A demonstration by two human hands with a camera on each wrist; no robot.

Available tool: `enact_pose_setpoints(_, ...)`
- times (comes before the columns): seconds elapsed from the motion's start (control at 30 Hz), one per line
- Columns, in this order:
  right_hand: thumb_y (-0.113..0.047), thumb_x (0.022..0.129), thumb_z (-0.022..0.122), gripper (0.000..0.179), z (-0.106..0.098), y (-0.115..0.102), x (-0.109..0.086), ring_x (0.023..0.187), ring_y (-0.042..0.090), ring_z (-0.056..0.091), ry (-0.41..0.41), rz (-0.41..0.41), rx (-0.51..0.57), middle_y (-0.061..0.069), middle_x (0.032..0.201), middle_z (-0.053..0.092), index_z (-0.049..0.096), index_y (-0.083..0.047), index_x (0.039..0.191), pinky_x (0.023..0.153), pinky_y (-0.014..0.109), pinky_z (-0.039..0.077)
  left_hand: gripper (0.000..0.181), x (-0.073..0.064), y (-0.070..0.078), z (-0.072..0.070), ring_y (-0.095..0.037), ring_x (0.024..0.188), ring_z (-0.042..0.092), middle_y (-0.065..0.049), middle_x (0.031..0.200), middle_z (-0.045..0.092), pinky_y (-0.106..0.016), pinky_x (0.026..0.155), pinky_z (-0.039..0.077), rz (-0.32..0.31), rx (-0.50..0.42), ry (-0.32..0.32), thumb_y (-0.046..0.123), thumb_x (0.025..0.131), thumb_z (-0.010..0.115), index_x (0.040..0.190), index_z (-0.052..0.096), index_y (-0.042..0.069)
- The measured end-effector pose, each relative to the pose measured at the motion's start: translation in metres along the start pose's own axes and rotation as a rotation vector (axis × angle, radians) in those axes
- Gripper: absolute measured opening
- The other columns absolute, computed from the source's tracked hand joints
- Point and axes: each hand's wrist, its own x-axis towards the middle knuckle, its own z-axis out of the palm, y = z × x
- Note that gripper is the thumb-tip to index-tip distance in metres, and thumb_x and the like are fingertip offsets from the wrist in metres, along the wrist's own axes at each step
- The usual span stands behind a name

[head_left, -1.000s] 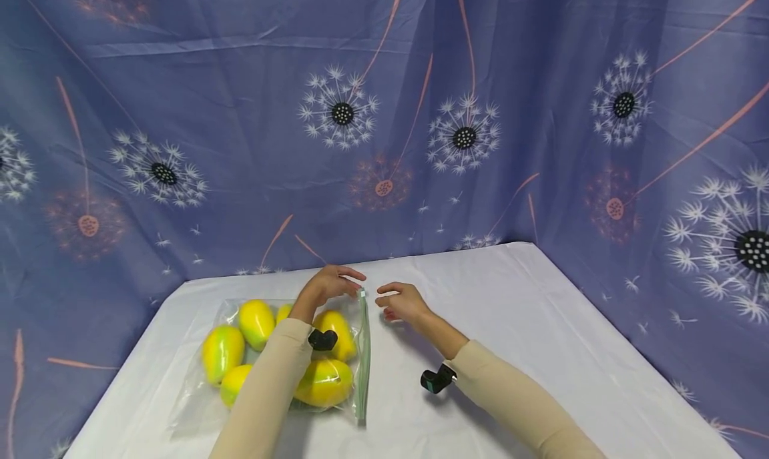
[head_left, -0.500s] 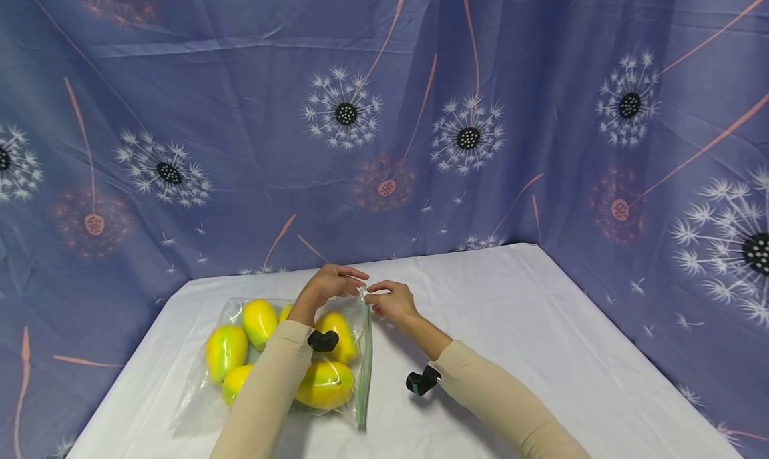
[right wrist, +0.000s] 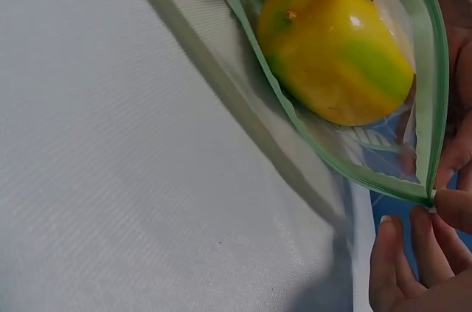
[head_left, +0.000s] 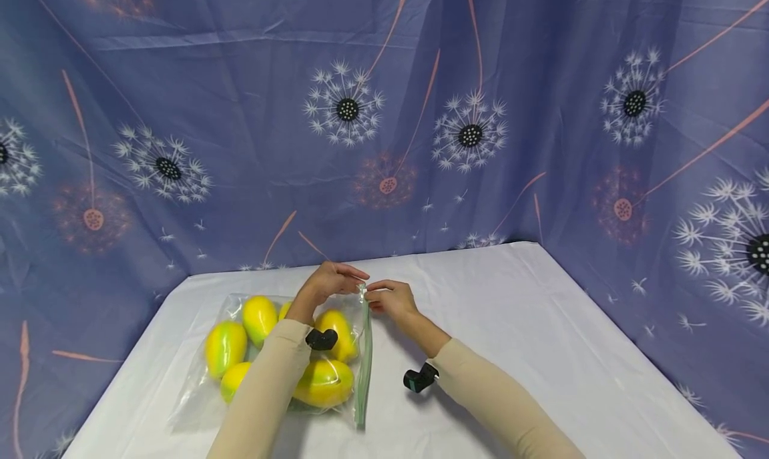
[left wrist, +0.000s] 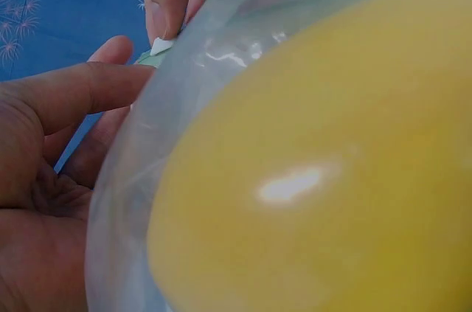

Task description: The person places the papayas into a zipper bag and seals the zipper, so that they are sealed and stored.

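Observation:
A clear zip bag (head_left: 198, 405) with a green zip edge (head_left: 364, 379) lies on its side, holding several yellow-green mangoes (head_left: 226, 347). In the right wrist view its mouth gapes, the two green edges meeting at the far corner. There my left hand (head_left: 329, 282) pinches the bag's corner from the left. My right hand (head_left: 393, 300) reaches in from the other side, thumb and fingertips on the small white slider (left wrist: 162, 45). A mango (left wrist: 317, 179) seen through the film fills most of the left wrist view and hides part of my left hand's fingers.
A white cloth covers the table (head_left: 510, 325). Behind and to the right hangs a blue curtain (head_left: 270, 132) with a dandelion print, close to the table's far edge. Black wrist cameras (head_left: 420, 377) sit on both sleeves.
My right hand has moved left to the bag's far corner and taken hold of the slider. The left hand and the bag have stayed almost where they were.

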Motion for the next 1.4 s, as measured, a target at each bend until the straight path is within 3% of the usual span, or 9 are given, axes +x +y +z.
enact_pose_setpoints(0.2, -0.007, 0.084, 0.075, 0.027, -0.003, 0.0, 0.005, 0.07, 0.015, 0.072, -0.045, 0.052, 0.045, 0.012, 0.091, 0.077, 0.076, 0.003, 0.109, 0.087, 0.047, 0.061, 0.032, 0.001, 0.001, 0.0, -0.022, 0.1, 0.071, -0.015, 0.117, 0.074, -0.046, 0.098, 0.056, -0.008, -0.005, -0.004, -0.005, 0.086, 0.07, 0.116, 0.077, 0.003)
enact_pose_setpoints(0.57, -0.006, 0.083, 0.077, 0.028, -0.01, 0.001, 0.009, 0.074, 0.014, 0.072, -0.124, 0.089, 0.106, 0.007, 0.091, 0.077, 0.075, 0.004, 0.109, 0.077, 0.031, 0.063, 0.028, 0.001, 0.002, -0.002, -0.026, 0.108, 0.068, -0.011, 0.117, 0.075, -0.048, 0.101, 0.054, -0.004, 0.011, -0.006, -0.005, 0.085, 0.069, 0.11, 0.079, 0.003)
enact_pose_setpoints(0.77, -0.006, 0.084, 0.077, 0.027, -0.013, 0.003, 0.01, 0.075, 0.015, 0.072, -0.151, 0.102, 0.098, 0.007, 0.089, 0.076, 0.075, 0.004, 0.109, 0.076, 0.03, 0.063, 0.028, 0.0, 0.003, -0.003, -0.023, 0.104, 0.068, -0.011, 0.115, 0.074, -0.046, 0.1, 0.055, -0.005, 0.059, -0.024, -0.003, 0.085, 0.07, 0.11, 0.079, 0.005)
enact_pose_setpoints(1.0, -0.004, 0.083, 0.076, 0.027, -0.015, 0.004, 0.008, 0.073, 0.014, 0.072, -0.191, 0.107, 0.092, 0.005, 0.083, 0.075, 0.073, 0.006, 0.109, 0.075, 0.03, 0.063, 0.028, 0.001, 0.005, -0.004, -0.023, 0.105, 0.068, -0.01, 0.114, 0.075, -0.043, 0.098, 0.057, 0.02, 0.042, -0.052, -0.004, 0.084, 0.071, 0.11, 0.078, 0.002)
enact_pose_setpoints(1.4, -0.007, 0.084, 0.075, 0.026, -0.017, 0.002, -0.011, 0.073, 0.015, 0.071, -0.289, 0.139, 0.017, 0.003, 0.081, 0.074, 0.072, 0.005, 0.106, 0.075, 0.03, 0.062, 0.028, -0.001, 0.01, -0.011, -0.023, 0.106, 0.068, -0.01, 0.117, 0.075, -0.047, 0.103, 0.053, 0.008, 0.041, -0.047, -0.005, 0.084, 0.07, 0.11, 0.079, 0.002)
